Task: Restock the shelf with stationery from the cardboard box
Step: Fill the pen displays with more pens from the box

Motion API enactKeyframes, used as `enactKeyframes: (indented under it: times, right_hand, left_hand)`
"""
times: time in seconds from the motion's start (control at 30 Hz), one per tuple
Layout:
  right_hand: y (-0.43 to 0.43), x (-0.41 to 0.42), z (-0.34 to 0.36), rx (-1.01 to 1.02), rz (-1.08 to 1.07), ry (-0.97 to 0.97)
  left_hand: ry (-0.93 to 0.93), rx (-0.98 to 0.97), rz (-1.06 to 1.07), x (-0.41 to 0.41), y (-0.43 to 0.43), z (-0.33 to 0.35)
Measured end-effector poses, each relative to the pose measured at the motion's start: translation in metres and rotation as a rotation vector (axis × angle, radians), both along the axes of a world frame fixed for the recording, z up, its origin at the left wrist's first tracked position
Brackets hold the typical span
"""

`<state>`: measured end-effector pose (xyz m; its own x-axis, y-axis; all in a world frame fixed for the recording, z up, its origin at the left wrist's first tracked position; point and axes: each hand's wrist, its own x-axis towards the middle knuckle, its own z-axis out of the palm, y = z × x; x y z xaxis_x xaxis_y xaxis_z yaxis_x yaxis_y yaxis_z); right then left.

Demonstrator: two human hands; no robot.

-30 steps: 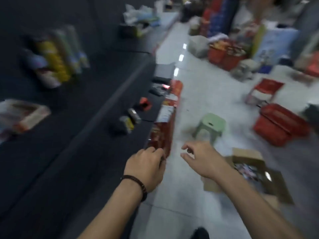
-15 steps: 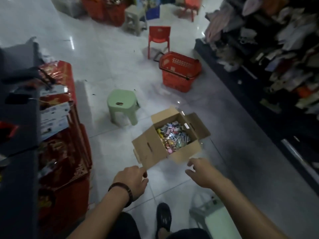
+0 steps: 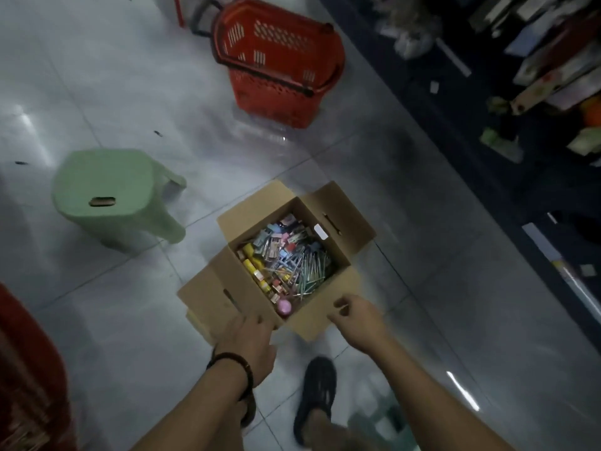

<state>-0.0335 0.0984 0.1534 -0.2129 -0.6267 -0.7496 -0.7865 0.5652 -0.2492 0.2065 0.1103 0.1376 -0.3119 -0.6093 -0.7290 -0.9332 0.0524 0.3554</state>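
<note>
An open cardboard box (image 3: 335, 219) stands on the grey tiled floor, its flaps spread outward. It is filled with mixed stationery (image 3: 286, 262): pens, small coloured packs, yellow tubes and a pink round item. My left hand (image 3: 248, 343), with a dark bracelet on the wrist, hovers just before the box's near left flap, fingers loosely bent and holding nothing. My right hand (image 3: 356, 315) hovers over the box's near right edge, fingers loosely curled and empty. A dark shelf (image 3: 520, 131) with goods runs along the right.
A green plastic stool (image 3: 107, 193) stands left of the box. A red shopping basket (image 3: 279, 60) sits beyond it. Red packaged goods (image 3: 29, 379) fill the lower left corner. My foot in a dark sandal (image 3: 317, 392) is planted just below the box.
The view has swung from the left shelf down to the box on the floor. Both hands have come closer to the box, now at its near edge.
</note>
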Motion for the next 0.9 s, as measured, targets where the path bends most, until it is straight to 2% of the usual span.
enactKeyframes:
  times: [0.13, 0.23, 0.37, 0.43, 0.53, 0.67, 0.8, 0.9]
  right_hand:
    - [-0.066, -0.012, -0.145, -0.009, -0.12, 0.016]
    - [-0.106, -0.018, -0.262, 0.027, -0.239, 0.016]
    - [-0.132, -0.024, -0.387, 0.071, -0.418, 0.08]
    - [-0.135, -0.022, -0.43, 0.101, -0.489, 0.111]
    - [-0.135, -0.016, -0.472, 0.124, -0.521, 0.153]
    - [-0.132, -0.012, -0.491, 0.133, -0.345, 0.288]
    - [-0.13, -0.014, -0.501, 0.122, -0.256, 0.3]
    - [-0.126, -0.021, -0.504, 0.125, -0.112, 0.338]
  left_hand:
    - [0.021, -0.022, 0.013, -0.043, -0.061, -0.121]
    - [-0.032, -0.043, 0.004, -0.064, -0.086, -0.224]
    - [-0.175, -0.074, -0.039, -0.074, -0.088, -0.342]
    - [-0.182, -0.13, -0.042, -0.071, -0.078, -0.385]
    - [-0.192, -0.181, -0.068, -0.063, -0.062, -0.422]
    - [-0.178, -0.269, -0.079, -0.061, -0.055, -0.433]
    - [-0.176, -0.299, -0.071, -0.059, -0.054, -0.433]
    - [-0.172, -0.319, -0.041, -0.061, -0.052, -0.435]
